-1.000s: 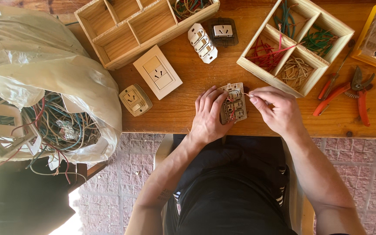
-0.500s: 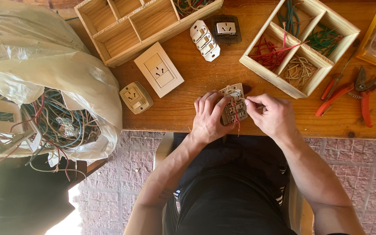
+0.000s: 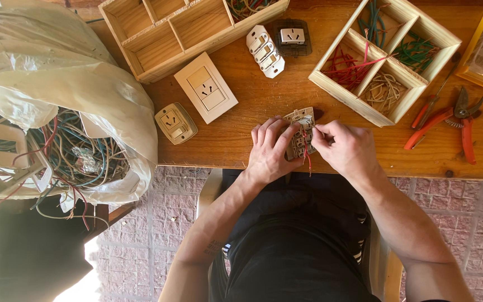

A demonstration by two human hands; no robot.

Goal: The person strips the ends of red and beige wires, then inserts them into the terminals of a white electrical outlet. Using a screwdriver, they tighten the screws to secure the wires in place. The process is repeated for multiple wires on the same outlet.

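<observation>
My left hand (image 3: 270, 150) grips a small beige socket module (image 3: 299, 133) at the near edge of the wooden table (image 3: 241, 112). A thin red wire (image 3: 307, 152) hangs from the module's back, down between my hands. My right hand (image 3: 346, 149) has its fingertips pinched on the module's right side, where the wire comes out. Both hands sit close together just over the table edge.
A white bag (image 3: 57, 106) full of tangled wires and old fittings lies at the left. A beige socket (image 3: 175, 123), a white wall plate (image 3: 206, 94) and a switch strip (image 3: 265, 51) lie on the table. A divided wooden tray (image 3: 384, 59) holds sorted wires. Red pliers (image 3: 448, 120) lie at right.
Both hands and the module have shifted slightly toward me, to the table edge. The red wire now hangs out below the module.
</observation>
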